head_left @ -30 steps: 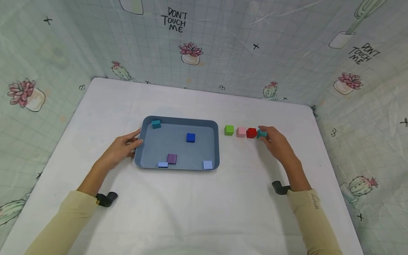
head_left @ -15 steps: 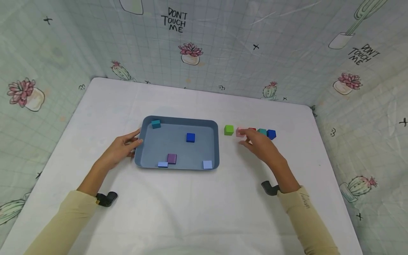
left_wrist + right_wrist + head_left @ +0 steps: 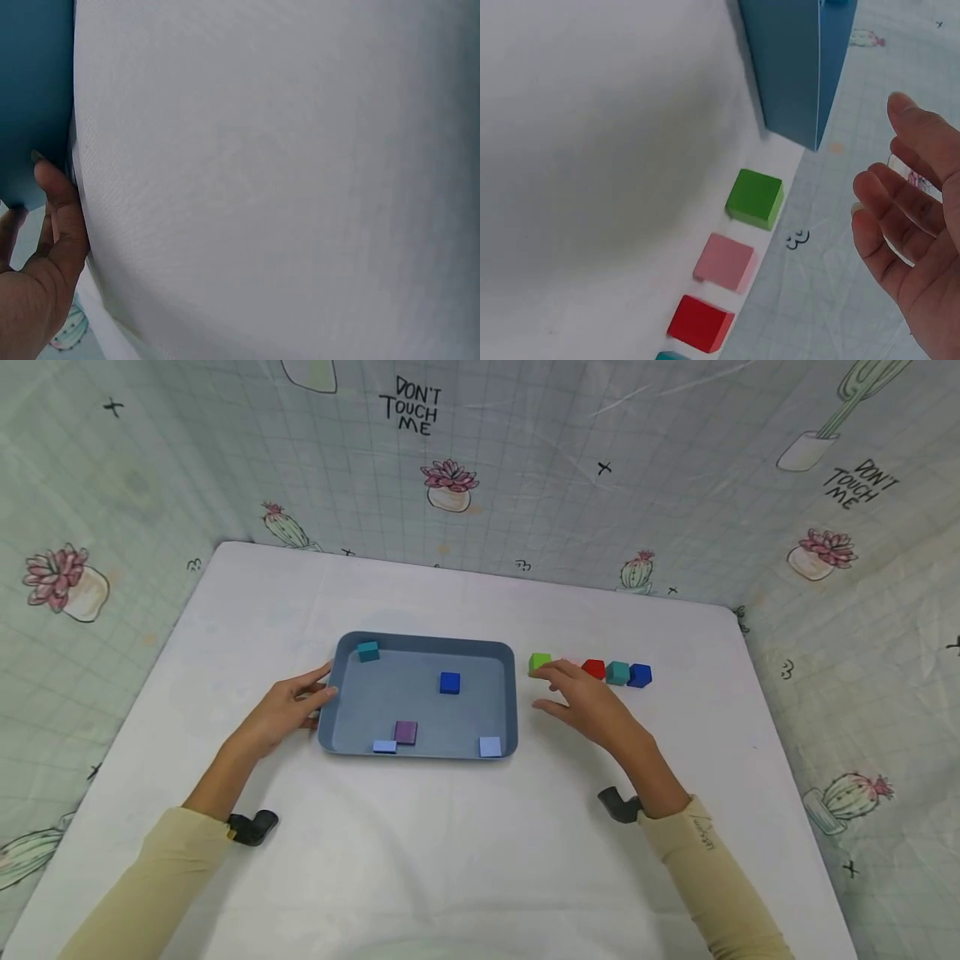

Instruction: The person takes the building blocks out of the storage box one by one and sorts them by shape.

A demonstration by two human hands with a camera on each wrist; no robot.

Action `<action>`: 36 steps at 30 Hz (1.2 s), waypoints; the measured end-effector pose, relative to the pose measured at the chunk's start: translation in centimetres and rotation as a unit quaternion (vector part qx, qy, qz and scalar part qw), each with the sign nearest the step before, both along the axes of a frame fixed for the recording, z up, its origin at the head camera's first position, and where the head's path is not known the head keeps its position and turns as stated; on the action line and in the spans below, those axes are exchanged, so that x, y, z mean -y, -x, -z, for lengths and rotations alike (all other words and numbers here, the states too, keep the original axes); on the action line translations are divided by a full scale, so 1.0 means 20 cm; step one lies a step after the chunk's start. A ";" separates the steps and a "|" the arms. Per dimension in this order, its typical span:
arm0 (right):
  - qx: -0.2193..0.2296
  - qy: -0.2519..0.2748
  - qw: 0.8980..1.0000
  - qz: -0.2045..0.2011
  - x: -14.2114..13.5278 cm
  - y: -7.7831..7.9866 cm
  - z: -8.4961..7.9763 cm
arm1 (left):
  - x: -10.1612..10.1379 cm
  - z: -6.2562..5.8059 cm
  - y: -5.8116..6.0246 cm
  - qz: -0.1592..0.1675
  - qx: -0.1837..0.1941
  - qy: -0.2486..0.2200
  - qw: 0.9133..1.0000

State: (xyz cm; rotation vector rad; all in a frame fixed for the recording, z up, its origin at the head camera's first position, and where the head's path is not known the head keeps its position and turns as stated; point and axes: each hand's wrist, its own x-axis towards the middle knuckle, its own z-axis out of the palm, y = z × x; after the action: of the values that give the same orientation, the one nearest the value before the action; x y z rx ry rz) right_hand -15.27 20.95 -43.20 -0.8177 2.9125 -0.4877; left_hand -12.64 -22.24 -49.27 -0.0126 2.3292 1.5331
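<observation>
The right hand, wide and empty, has moved left toward the green block; the left hand still pinches the tray.

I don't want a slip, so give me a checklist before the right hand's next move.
1. Tray steadied: ok, the left hand holds its left end.
2. Grip firmness: cannot tell.
3. Right hand free: ok, it holds nothing.
4. Green block untouched: ok, a gap shows in the right wrist view.
5. Pink block plain in head view: not ok, the right hand mostly hides it.
</observation>
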 end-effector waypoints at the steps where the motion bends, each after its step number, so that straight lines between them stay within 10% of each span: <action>1: 0.004 0.001 1.000 0.000 0.01 0.00 0.00 | 0.00 0.00 0.00 0.000 0.000 0.000 1.000; 22: 0.058 -0.005 0.997 -0.053 0.18 -0.07 0.04 | 0.00 0.01 0.00 -0.003 -0.003 0.000 1.000; 36: -0.031 -0.097 0.982 -0.158 0.29 -0.11 0.15 | 0.00 0.00 0.00 0.000 -0.007 0.001 1.000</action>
State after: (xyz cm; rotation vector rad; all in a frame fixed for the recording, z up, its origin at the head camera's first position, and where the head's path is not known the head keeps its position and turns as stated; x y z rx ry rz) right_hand -13.12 15.23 -46.25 -1.2508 2.7469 -0.1494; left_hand -12.62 -22.33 -49.34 -0.0028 2.3404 1.5361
